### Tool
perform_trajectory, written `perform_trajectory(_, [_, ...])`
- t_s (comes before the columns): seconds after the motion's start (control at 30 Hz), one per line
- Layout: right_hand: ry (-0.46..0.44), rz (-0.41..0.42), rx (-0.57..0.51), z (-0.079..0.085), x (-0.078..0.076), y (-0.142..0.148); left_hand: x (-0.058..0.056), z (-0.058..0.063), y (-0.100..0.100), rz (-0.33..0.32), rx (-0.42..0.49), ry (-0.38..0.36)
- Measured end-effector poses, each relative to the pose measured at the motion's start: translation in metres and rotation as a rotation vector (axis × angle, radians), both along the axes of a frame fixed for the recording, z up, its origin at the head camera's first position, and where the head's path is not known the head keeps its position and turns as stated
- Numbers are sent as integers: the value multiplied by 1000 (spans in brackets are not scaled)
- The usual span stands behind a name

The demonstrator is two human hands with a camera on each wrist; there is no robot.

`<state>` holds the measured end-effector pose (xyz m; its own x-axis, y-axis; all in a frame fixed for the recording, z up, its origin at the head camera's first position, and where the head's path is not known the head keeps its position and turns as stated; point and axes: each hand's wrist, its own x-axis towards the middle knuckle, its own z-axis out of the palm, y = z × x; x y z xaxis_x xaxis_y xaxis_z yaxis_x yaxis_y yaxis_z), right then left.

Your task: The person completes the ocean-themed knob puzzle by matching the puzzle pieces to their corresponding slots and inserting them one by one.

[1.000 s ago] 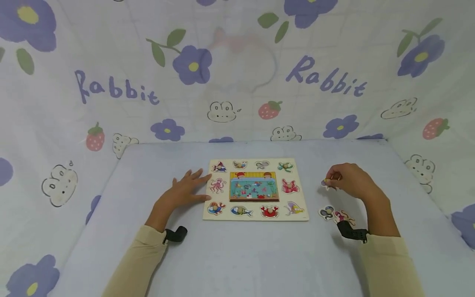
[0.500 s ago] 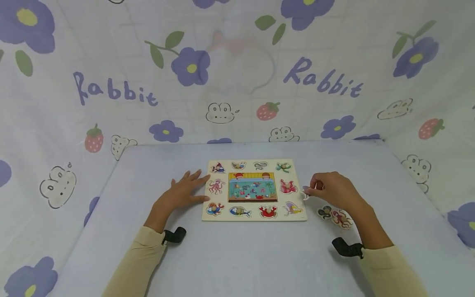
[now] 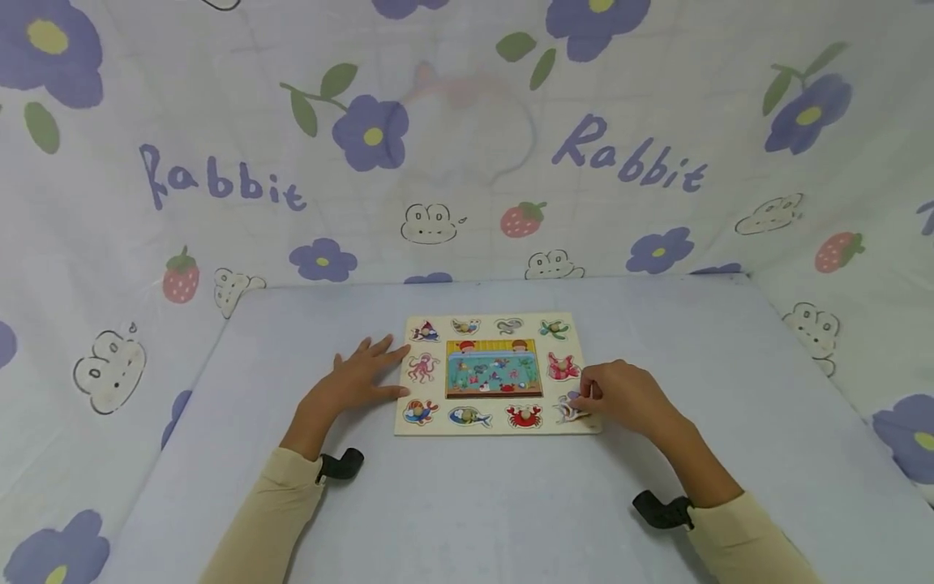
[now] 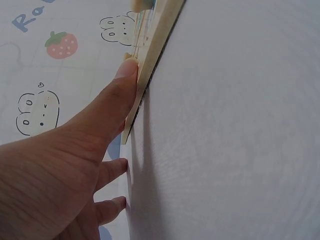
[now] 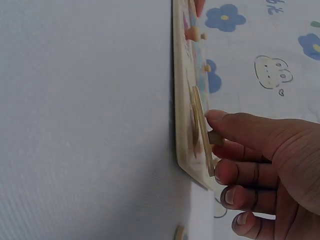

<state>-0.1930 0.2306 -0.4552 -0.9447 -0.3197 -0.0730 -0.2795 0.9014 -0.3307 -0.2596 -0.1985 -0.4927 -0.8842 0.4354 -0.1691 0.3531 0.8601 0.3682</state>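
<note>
My right hand (image 3: pixel 623 399) pinches a fish-shaped wooden puzzle piece (image 5: pixel 201 132) by its round knob, between thumb and fingers. It holds the piece tilted close over the lower right corner of the peg puzzle board (image 3: pixel 430 431), where a fish outline is printed. My left hand (image 3: pixel 352 381) rests at the board's left edge with fingers spread. In the left wrist view its thumb (image 4: pixel 122 82) lies against the board's edge. Knobbed pieces sit in the board, among them a red crab (image 3: pixel 524 416) and a blue fish (image 3: pixel 469 417).
An aquarium picture (image 3: pixel 492 373) fills the board's middle. At its left a pink octopus print (image 3: pixel 422 368) shows no knob. A loose piece's edge (image 5: pixel 181 233) shows low in the right wrist view. A patterned cloth (image 3: pixel 467 178) hangs behind the white table (image 3: pixel 467 503).
My right hand has carried the fish piece left and down from beside the board to its lower right corner. The loose pieces at right are now hidden behind the right arm. My left hand stays put.
</note>
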Motion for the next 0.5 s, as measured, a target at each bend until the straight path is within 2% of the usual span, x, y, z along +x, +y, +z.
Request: perform_trajectory(0.5, [10,18,25,-3,0,-6,3,3,-2,-7,18,10])
